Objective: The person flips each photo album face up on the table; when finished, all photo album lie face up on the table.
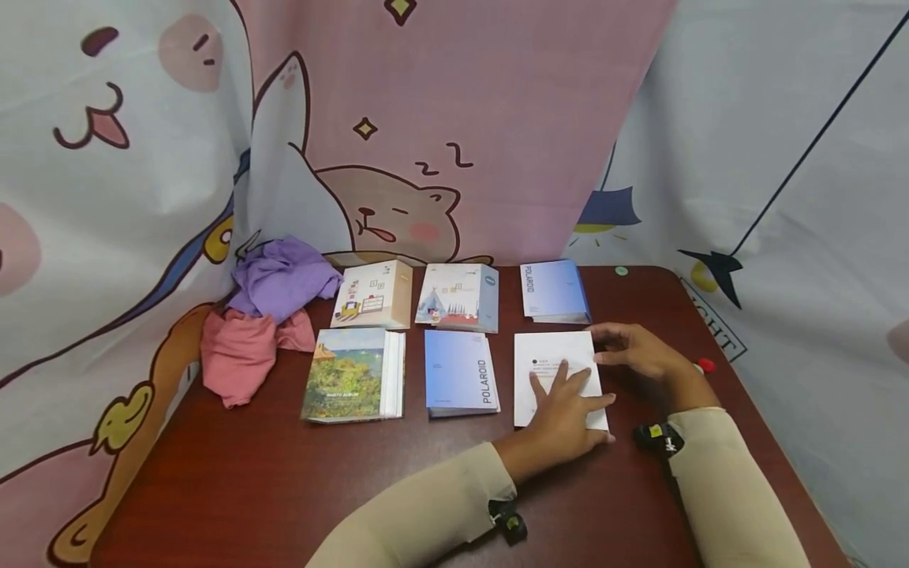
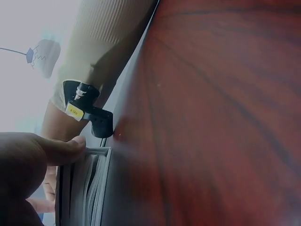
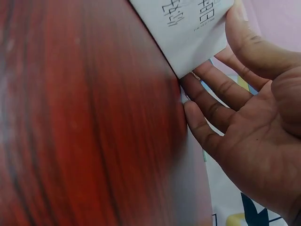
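Note:
A white book-like album (image 1: 561, 347) with small print on its cover lies at the right of the near row. My left hand (image 1: 561, 418) rests on this cover with its fingers spread. In the left wrist view, the left thumb (image 2: 66, 149) touches the album's edge, beside the page ends (image 2: 96, 183). My right hand (image 1: 642, 355) is at the far right corner of the same album. In the right wrist view, the right fingers (image 3: 216, 89) curl around the corner of the lettered spine (image 3: 197, 37), and the thumb lies against its upper edge.
Beside it lie a blue Polaroid album (image 1: 454, 371) and a landscape photo album (image 1: 348, 375). Behind are two illustrated albums, one tan-sided (image 1: 372, 293), one blue-sided (image 1: 458, 296), and another blue album (image 1: 554, 292). Purple cloth (image 1: 284, 276) and pink cloth (image 1: 237, 355) lie at left.

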Demonstrator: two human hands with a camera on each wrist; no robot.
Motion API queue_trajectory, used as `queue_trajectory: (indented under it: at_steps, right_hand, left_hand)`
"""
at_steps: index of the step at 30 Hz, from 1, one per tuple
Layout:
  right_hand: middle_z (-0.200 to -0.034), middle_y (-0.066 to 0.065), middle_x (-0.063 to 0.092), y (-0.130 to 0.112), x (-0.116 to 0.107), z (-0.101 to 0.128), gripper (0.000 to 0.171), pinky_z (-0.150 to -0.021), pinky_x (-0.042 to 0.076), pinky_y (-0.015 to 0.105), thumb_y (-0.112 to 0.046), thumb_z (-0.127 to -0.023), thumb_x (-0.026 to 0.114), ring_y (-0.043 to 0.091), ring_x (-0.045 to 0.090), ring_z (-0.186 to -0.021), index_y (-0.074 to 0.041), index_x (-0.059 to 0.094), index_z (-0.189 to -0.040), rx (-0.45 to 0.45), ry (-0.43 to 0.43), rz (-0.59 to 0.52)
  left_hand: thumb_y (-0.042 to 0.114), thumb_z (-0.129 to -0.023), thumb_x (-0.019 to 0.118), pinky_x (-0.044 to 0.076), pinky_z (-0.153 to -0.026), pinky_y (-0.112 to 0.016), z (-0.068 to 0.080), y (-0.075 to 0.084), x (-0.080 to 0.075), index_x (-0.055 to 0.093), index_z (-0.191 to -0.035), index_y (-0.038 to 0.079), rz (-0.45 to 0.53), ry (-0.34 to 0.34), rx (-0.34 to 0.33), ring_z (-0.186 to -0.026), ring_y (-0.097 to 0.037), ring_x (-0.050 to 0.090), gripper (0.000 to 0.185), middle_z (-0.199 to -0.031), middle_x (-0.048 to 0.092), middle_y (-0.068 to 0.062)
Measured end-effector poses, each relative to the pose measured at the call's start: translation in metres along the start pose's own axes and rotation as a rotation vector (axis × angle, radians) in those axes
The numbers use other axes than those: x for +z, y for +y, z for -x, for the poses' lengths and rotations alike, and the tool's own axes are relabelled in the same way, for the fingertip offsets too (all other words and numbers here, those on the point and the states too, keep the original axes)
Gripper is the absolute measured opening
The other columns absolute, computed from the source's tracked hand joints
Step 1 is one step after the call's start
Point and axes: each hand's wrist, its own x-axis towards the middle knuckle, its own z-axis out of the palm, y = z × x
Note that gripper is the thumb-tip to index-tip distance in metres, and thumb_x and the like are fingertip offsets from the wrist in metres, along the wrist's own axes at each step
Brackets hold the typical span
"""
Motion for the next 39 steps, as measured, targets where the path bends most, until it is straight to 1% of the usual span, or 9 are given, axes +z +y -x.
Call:
queue_trajectory:
  at_steps: [10, 15, 19, 22, 26, 30, 32, 35, 39]
  right_hand:
    - [-0.146, 0.021, 0.066, -0.010, -0.004, 0.002, 0.057, -0.098, 0.060, 0.033, -0.021, -0.102, 0.078, 0.027, 0.066, -0.124, -0.007, 0.056, -0.153, -0.045, -0.009, -0.079]
    - [-0.137, 0.008, 0.068, -0.028, -0.012, 0.005, 0.058, -0.088, 0.066, 0.035, -0.019, -0.105, 0.074, 0.013, 0.071, -0.111, -0.007, 0.052, -0.158, -0.095, 0.014, -0.175]
    - [-0.125, -0.005, 0.073, -0.044, -0.022, 0.005, 0.057, -0.078, 0.067, 0.035, -0.017, -0.106, 0.072, 0.015, 0.073, -0.099, -0.008, 0.054, -0.159, -0.170, 0.063, -0.142]
    - [-0.124, -0.014, 0.072, -0.051, -0.027, 0.006, 0.057, -0.078, 0.066, 0.032, -0.017, -0.106, 0.070, 0.013, 0.074, -0.097, -0.009, 0.054, -0.161, -0.196, 0.072, -0.101]
    - [-0.135, -0.016, 0.070, -0.054, -0.030, 0.008, 0.058, -0.088, 0.065, 0.028, -0.010, -0.107, 0.068, 0.008, 0.074, -0.111, -0.007, 0.050, -0.162, -0.234, 0.075, -0.181]
    - [-0.142, 0.000, 0.069, -0.051, -0.025, 0.006, 0.064, -0.094, 0.062, 0.024, -0.007, -0.106, 0.069, 0.013, 0.070, -0.122, -0.009, 0.045, -0.166, -0.272, 0.048, -0.186]
    - [-0.148, 0.011, 0.065, -0.050, -0.020, 0.005, 0.068, -0.097, 0.061, 0.028, -0.008, -0.105, 0.070, 0.024, 0.066, -0.129, -0.010, 0.043, -0.168, -0.272, 0.029, -0.134]
    - [-0.163, 0.023, 0.052, -0.048, -0.012, 0.004, 0.072, -0.107, 0.060, 0.052, -0.013, -0.105, 0.072, 0.045, 0.053, -0.145, -0.012, 0.040, -0.169, -0.230, 0.018, -0.065]
    - [-0.176, 0.030, 0.031, -0.045, 0.002, 0.004, 0.076, -0.115, 0.038, 0.084, -0.022, -0.106, 0.072, 0.063, 0.029, -0.159, -0.015, 0.036, -0.172, -0.129, 0.006, -0.031]
  left_hand:
    - [0.060, -0.094, 0.080, 0.045, -0.107, -0.084, 0.005, -0.003, -0.005, 0.074, -0.141, 0.039, 0.101, 0.117, 0.045, -0.160, -0.044, 0.043, 0.052, -0.170, 0.050, -0.002]
    - [0.048, -0.095, 0.084, 0.050, -0.114, -0.071, 0.006, -0.005, -0.015, 0.074, -0.141, 0.026, 0.319, 0.241, 0.082, -0.159, -0.042, 0.046, 0.051, -0.168, 0.051, -0.011]
    - [0.036, -0.096, 0.086, 0.052, -0.120, -0.044, 0.003, -0.009, -0.020, 0.071, -0.138, 0.015, 0.488, 0.368, 0.136, -0.155, -0.035, 0.052, 0.050, -0.164, 0.052, -0.018]
    - [0.028, -0.095, 0.088, 0.053, -0.118, -0.038, 0.003, -0.013, -0.022, 0.069, -0.136, 0.010, 0.573, 0.440, 0.143, -0.151, -0.033, 0.056, 0.048, -0.161, 0.053, -0.021]
    - [0.018, -0.098, 0.084, 0.063, -0.101, -0.033, 0.004, -0.015, -0.021, 0.064, -0.133, 0.005, 0.754, 0.496, 0.104, -0.142, -0.033, 0.062, 0.043, -0.164, 0.048, -0.024]
    - [0.008, -0.101, 0.078, 0.064, -0.086, -0.021, 0.005, -0.018, -0.017, 0.054, -0.141, 0.002, 1.014, 0.483, 0.059, -0.143, -0.032, 0.059, 0.046, -0.170, 0.039, -0.022]
    - [0.003, -0.101, 0.075, 0.063, -0.087, -0.021, 0.007, -0.021, -0.014, 0.050, -0.147, 0.001, 1.102, 0.448, 0.046, -0.146, -0.035, 0.056, 0.052, -0.172, 0.036, -0.022]
    - [-0.007, -0.100, 0.072, 0.063, -0.090, -0.024, 0.010, -0.028, -0.010, 0.044, -0.156, 0.001, 1.218, 0.374, 0.031, -0.149, -0.042, 0.054, 0.063, -0.174, 0.034, -0.022]
    - [-0.016, -0.098, 0.065, 0.063, -0.095, -0.027, 0.014, -0.038, -0.009, 0.037, -0.164, 0.005, 1.337, 0.265, -0.001, -0.151, -0.044, 0.052, 0.075, -0.173, 0.034, -0.020]
